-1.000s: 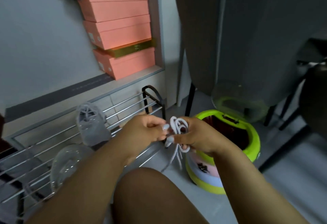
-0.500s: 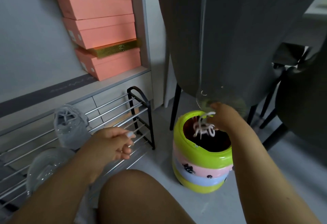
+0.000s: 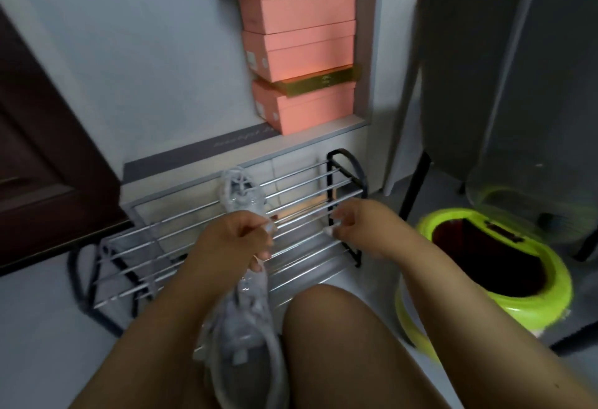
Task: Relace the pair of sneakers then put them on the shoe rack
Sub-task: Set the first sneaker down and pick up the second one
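Sneaker (image 3: 246, 327) in left grip (image 3: 231, 240), right grip (image 3: 359, 227) beside

One head-worn wide-angle view looks steeply down and forward, close over both forearms, toward the shoe rack (image 3: 226, 234) at frame centre.

Two bare forearms reach forward from the bottom of the view, with a bare knee between them. The left hand (image 3: 231, 240) has its fingers curled, gripping something pale. The right hand (image 3: 359, 227), level with it and apart, hangs knuckles up, fingers loosely bent and holding nothing.
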